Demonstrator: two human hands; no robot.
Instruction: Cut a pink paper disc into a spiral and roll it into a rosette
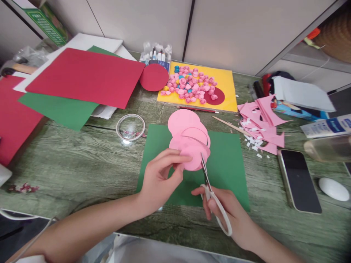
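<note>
Between thumb and fingers, my left hand (164,173) pinches a pink paper circle (193,155) by its left edge. My right hand (229,210) grips white-handled scissors (208,191), whose blades meet the right side of that circle. Several more pink paper circles (182,122) lie overlapping just behind it. Under them is a sheet of green paper (226,164) on the table. Where the blades overlap the circle, I cannot tell how deep any cut runs.
Behind lies a yellow board (225,75) with many small paper rolls (192,84). Pink offcuts (263,126), a phone (298,180) and a white mouse (333,189) lie right. A tape roll (117,128) and red paper (85,76) are left. A wall panel (233,33) closes the back.
</note>
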